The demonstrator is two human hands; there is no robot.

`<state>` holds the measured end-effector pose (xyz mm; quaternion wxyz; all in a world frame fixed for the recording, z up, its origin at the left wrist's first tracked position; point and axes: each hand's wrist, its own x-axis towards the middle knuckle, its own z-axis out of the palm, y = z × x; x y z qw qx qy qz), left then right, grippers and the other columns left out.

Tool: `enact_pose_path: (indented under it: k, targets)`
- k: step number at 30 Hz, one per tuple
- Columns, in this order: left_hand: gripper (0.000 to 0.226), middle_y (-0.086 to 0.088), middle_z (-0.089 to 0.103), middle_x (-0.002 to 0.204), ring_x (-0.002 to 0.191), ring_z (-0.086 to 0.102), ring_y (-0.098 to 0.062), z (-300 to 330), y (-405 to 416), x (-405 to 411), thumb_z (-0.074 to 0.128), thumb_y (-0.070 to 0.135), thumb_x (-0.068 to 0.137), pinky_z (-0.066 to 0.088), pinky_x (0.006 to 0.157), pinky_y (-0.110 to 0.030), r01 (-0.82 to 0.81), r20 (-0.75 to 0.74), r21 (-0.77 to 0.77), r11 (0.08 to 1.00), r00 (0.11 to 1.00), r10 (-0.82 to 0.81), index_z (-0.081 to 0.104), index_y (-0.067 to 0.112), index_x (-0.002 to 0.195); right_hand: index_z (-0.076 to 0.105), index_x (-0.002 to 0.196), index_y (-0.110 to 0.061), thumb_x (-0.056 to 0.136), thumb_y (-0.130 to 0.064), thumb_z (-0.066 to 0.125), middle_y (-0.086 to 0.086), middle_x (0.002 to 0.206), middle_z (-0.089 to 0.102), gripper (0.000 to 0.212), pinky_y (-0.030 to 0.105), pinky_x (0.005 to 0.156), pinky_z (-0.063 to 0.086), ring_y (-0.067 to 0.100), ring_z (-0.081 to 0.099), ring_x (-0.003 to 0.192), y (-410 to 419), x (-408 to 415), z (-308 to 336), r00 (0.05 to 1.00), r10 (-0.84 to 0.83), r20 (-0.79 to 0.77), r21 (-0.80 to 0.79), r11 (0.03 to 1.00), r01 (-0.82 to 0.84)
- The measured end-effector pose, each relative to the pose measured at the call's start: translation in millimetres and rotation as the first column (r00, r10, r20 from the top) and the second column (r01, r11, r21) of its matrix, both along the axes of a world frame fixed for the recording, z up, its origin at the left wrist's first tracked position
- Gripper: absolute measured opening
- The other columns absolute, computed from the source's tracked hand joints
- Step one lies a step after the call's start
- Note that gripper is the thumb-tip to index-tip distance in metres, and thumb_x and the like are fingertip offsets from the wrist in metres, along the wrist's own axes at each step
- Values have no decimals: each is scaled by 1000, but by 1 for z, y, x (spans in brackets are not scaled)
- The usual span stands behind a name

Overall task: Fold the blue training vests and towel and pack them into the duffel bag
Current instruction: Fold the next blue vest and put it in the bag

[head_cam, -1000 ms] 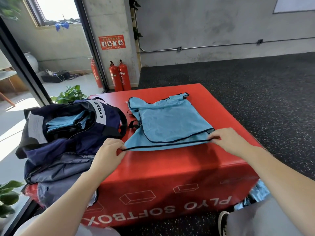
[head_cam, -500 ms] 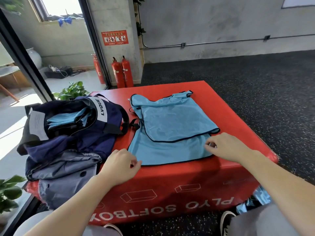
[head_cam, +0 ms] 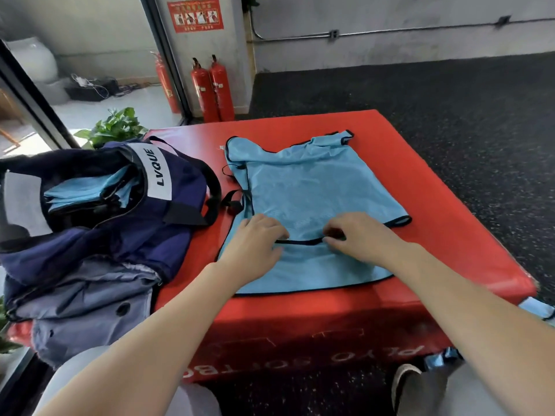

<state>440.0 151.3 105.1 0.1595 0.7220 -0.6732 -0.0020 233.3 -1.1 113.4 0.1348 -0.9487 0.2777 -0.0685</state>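
Note:
A light-blue training vest (head_cam: 312, 187) with black trim lies spread on the red soft box (head_cam: 450, 235), its upper layer ending short of the lower hem. My left hand (head_cam: 255, 247) and my right hand (head_cam: 360, 235) sit close together at the middle of that upper layer's black edge, each pinching the trim between fingers and thumb. The navy duffel bag (head_cam: 177, 235) marked LVQUE stands open at the left of the box. Folded blue vests (head_cam: 81, 190) lie inside it.
A grey garment (head_cam: 90, 310) lies under the bag's near side. More blue fabric (head_cam: 537, 309) hangs off the box's right near corner. Fire extinguishers (head_cam: 213, 88) and a potted plant (head_cam: 114, 127) stand beyond the box. Dark speckled floor surrounds it.
Both hands let go of the vest's lower hem at its corners and moved inward and forward to the upper layer's black edge. The camera came closer.

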Motion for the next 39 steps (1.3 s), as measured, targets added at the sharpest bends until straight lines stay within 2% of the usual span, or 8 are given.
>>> enact_pose_path:
  k: [6,13,18,23,26,32,36,39]
  targets:
    - [22,8,68,100,106,56,-19,-8,-18,14,60,38,94,42,93,-41,32,31,50,998,999,-34,72,23,104,72,105,-25,95,-46,58,-4,99,65,27,35,78,47,20,61,97,-4,22,-11,999,32,9,-34,999,-32]
    - [18,6,70,86,89,62,-21,-3,-28,22,61,34,97,47,83,-42,56,-37,-39,998,998,-57,75,22,94,71,99,-29,89,-63,60,-11,93,61,37,33,75,48,11,58,88,-4,37,-10,995,94,31,38,995,-95]
    - [14,5,73,95,93,65,-21,8,-23,30,61,22,97,51,84,-44,9,-73,-88,996,997,-16,74,19,101,72,108,-29,95,-37,63,-6,102,65,18,31,70,41,19,61,99,-6,41,-4,998,38,47,-36,999,-36]
    - [18,5,74,102,96,66,-18,21,-6,38,60,17,98,50,86,-32,-109,-123,-137,985,988,92,74,19,107,73,107,-30,95,-30,65,-9,103,69,14,32,76,46,16,62,99,-12,21,8,994,-69,83,2,998,69]
    - [20,7,73,102,96,65,-18,25,8,45,58,15,98,50,87,-36,-164,-175,-157,974,975,136,73,21,109,74,107,-30,93,-27,66,-8,105,72,16,37,81,52,18,65,100,-16,2,12,983,-151,102,-6,988,153]
    - [20,6,70,101,99,61,-17,30,39,51,55,7,97,46,88,-34,-196,-176,-261,945,972,153,71,17,106,74,107,-32,93,-28,66,-10,105,72,16,31,72,45,18,65,99,-22,-40,8,952,-291,94,-29,955,295]
    - [23,2,68,106,100,54,-15,33,62,48,55,0,97,38,86,-30,-218,-161,-328,919,972,173,68,14,109,75,104,-30,90,-21,69,-7,104,72,18,39,82,53,19,66,98,-17,-59,6,943,-298,149,29,954,298]
    - [22,3,69,102,94,53,-14,29,77,43,57,-1,95,37,86,-29,-199,-160,-346,917,975,152,68,14,108,73,106,-22,89,-7,66,-7,101,71,23,31,82,48,14,64,94,-10,-73,6,935,-273,224,70,962,264]
